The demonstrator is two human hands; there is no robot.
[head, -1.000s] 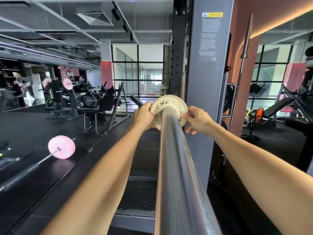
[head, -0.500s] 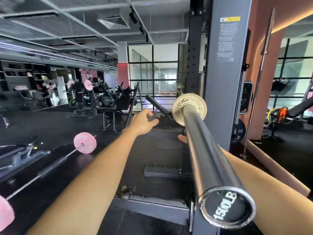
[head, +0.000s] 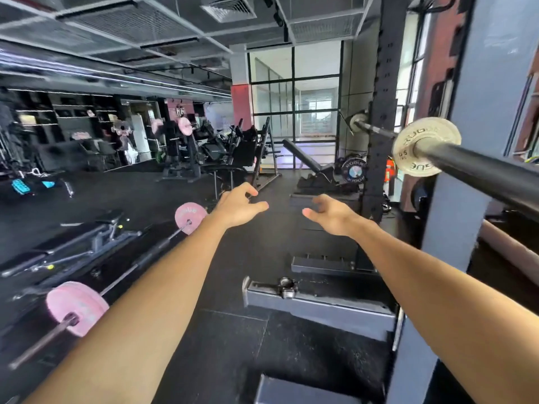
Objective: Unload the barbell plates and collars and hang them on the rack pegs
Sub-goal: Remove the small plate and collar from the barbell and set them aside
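Grey steel rack upright stands at right. Long dark steel barbell sleeve runs past it toward upper right. Small round cream-white plate sits on sleeve, beside upright. Pink-plated barbell lies on black rubber floor at left. Left hand and right hand hover mid-air, well apart from plate, fingers loosely spread, holding nothing.

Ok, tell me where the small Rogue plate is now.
In the head view, the small Rogue plate sits upper right on the barbell sleeve, beside the grey rack upright, untouched by either hand.
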